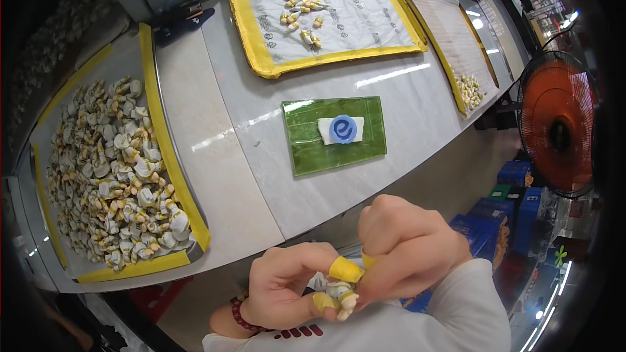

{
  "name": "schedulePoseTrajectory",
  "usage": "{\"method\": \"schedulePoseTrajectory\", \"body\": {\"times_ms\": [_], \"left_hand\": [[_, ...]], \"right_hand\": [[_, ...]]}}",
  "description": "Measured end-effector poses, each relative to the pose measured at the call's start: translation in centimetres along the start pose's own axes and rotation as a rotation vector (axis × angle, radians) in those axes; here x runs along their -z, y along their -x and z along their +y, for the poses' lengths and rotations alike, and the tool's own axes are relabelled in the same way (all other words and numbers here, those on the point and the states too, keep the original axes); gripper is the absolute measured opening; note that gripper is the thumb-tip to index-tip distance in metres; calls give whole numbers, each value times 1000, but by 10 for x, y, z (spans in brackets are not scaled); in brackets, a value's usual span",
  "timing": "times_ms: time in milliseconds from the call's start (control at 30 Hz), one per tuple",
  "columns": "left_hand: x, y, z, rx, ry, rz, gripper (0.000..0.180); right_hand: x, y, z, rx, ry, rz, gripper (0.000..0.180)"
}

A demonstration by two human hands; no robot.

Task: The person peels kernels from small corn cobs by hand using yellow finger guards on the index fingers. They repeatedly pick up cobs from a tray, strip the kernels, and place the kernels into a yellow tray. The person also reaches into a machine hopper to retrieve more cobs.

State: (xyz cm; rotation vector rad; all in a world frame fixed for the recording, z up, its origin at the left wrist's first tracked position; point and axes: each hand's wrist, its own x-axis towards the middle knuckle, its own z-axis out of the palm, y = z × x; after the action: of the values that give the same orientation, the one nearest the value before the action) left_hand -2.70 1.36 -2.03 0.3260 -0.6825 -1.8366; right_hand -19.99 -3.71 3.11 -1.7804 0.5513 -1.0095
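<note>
Close in front of my body, my left hand (287,287) pinches a small white piece (340,291) with a peach-coloured end between thumb and forefinger. Yellow tape wraps those two fingertips. My right hand (414,244) is closed, its thumb and finger against the piece's right side; whatever its fingertips grip is hidden. Beyond the hands, a glossy green slab (303,156) lies on the table. On it are a folded white pad (325,132) and a small round blue dish (343,129) with a darker swirl inside.
A yellow-edged tray (153,91) at left is heaped with similar pieces. Another yellow-taped tray (365,13) at the back holds several small pieces on white paper. A third tray (433,16) stands far right. An orange fan (557,127) and blue bins (486,221) stand at right.
</note>
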Motion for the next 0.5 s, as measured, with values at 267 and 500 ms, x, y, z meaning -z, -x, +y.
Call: {"method": "schedulePoseTrajectory", "body": {"times_ms": [267, 500], "left_hand": [[-6, 3, 44, 76, -613, 19, 33], [-5, 2, 189, -155, -2183, 386, 25]], "right_hand": [[-6, -5, -1, 60, 177, -13, 22], [16, 5, 3, 9, 96, -16, 23]]}}
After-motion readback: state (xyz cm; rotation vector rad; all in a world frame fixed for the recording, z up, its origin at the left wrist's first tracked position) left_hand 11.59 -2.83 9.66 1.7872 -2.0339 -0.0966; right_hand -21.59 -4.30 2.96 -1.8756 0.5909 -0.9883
